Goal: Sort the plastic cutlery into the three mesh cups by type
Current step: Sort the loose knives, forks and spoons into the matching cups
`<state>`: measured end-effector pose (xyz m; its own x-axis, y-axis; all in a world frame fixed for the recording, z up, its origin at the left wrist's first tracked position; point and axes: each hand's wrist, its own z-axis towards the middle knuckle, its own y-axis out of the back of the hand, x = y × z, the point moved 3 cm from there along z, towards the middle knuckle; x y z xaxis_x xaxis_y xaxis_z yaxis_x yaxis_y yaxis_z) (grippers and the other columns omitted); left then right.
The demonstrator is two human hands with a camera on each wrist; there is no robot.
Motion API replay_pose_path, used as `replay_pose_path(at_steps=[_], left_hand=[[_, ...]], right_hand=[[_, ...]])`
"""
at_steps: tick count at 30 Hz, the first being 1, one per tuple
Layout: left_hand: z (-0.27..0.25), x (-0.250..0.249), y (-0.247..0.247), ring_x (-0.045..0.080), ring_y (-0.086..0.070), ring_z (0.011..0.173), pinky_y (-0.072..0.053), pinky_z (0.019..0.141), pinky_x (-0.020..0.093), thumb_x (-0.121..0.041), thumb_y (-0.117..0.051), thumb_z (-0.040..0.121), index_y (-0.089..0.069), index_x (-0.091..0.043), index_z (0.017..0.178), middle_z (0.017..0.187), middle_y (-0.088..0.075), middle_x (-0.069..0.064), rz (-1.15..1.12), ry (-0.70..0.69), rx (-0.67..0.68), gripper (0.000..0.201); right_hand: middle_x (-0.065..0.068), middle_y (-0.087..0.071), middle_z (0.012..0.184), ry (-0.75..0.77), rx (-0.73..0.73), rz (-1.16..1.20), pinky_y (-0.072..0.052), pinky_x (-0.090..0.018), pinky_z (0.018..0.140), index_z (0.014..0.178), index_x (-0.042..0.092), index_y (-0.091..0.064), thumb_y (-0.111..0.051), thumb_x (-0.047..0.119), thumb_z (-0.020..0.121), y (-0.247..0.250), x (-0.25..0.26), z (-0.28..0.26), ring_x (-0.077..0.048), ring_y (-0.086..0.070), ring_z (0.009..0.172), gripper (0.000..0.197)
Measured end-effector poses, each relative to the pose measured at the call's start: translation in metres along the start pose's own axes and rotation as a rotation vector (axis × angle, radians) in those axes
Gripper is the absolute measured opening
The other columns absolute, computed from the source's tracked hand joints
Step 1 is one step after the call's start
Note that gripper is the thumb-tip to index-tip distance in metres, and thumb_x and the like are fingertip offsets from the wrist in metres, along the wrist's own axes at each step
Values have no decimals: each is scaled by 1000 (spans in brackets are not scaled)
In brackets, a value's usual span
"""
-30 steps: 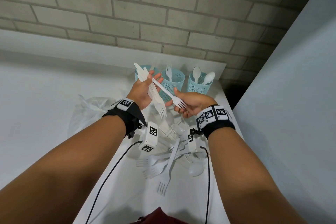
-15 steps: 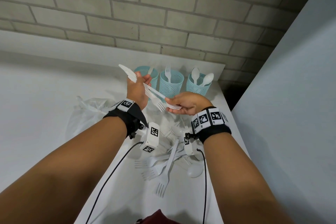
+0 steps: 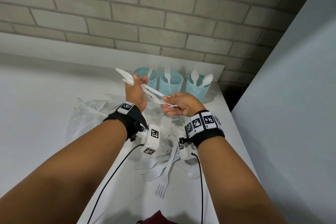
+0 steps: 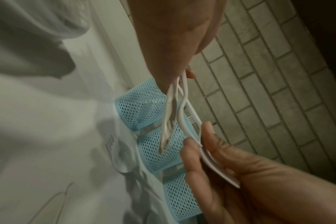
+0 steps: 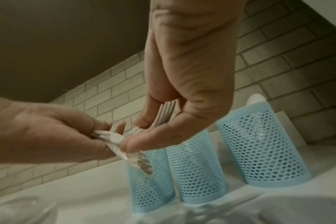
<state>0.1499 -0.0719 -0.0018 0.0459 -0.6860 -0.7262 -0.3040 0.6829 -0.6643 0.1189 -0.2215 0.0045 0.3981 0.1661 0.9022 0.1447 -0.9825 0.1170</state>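
Your left hand [image 3: 135, 94] clenches a bundle of white cutlery [image 3: 145, 90] above the bench [image 3: 45, 96], in front of the three mesh cups [image 3: 171, 83]. Your right hand [image 3: 181, 104], at 3 o'clock of the left, pinches one fork [image 3: 160, 99] from that bundle. Loose forks [image 3: 163, 172] lie at 6 o'clock.

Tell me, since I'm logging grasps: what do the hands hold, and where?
Left hand grips several forks by their handles; right hand pinches their tine ends.
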Motion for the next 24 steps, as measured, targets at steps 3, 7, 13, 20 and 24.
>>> replay_pose_path(at_steps=[3,7,13,20,24], left_hand=[[-2,2,0,11,-59,83,-49,68,24,-21,-36,102,-40,-12,116,85,-58,4,-10,20,6,18],[-6,6,-3,12,-58,82,-49,71,27,-24,-33,103,-40,-12,113,86,-59,4,6,41,42,17],[-8,3,-3,17,-58,89,-49,80,29,-26,-34,102,-47,-16,93,89,-61,5,-11,79,50,18],[-12,4,-7,17,-59,80,-50,84,36,-25,-36,102,-46,-13,88,82,-59,7,-49,79,63,22],[-12,4,-9,17,-58,81,-49,86,40,-25,-36,102,-47,-14,87,85,-60,4,-4,99,108,22]], right_hand=[[-14,-65,80,-20,6,62,-57,-23,51,84,5,-54,-65,15,87,-3,2,1,-12,-68,51,15],[-14,-64,79,-26,-5,158,-55,-19,48,86,1,-54,-61,10,89,-8,2,2,-11,-67,48,12],[-11,-69,69,-38,-68,203,-54,-16,47,101,-7,-57,-64,1,85,8,4,1,-9,-67,49,19],[-16,-65,86,39,-62,275,-58,-20,55,116,-9,-52,-59,-1,88,22,13,1,-15,-69,56,30],[-15,-65,90,34,-18,307,-57,-19,55,106,-3,-55,-55,1,91,23,12,3,-15,-70,58,16]])
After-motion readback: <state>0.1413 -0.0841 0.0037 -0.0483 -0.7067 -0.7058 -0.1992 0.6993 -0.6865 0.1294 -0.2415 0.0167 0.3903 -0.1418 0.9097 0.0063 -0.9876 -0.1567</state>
